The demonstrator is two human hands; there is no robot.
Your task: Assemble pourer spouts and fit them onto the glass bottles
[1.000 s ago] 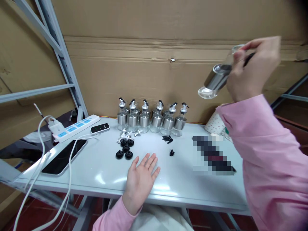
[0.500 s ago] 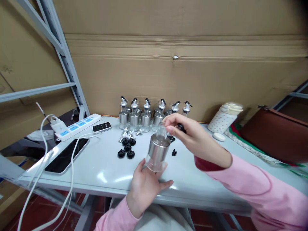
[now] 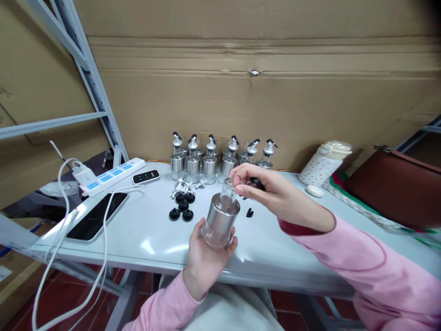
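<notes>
A glass bottle with a metal sleeve (image 3: 223, 214) is tilted above the table's front part, its neck leaning away. My left hand (image 3: 210, 262) cups its base from below, fingers curled up round the glass. Thumb and forefinger of my right hand (image 3: 263, 184) pinch the bottle at its clear neck. A small black piece (image 3: 257, 183) shows among the curled fingers of that hand; its kind is unclear. Left of the bottle lie several round black stoppers (image 3: 183, 206) and a pile of silver pour spouts (image 3: 181, 187). Small black parts (image 3: 250, 213) lie to its right.
Several sleeved bottles with pour spouts (image 3: 210, 165) stand in a row at the back, more behind them. A phone (image 3: 98, 216), power strip (image 3: 113, 175) and white cables are at left. A dotted flask (image 3: 320, 165) and brown bag (image 3: 396, 188) are at right.
My left hand has closed its fingers round the bottle's base, where it was spread open beneath. The bottle has moved slightly left. My right hand keeps its pinch at the neck.
</notes>
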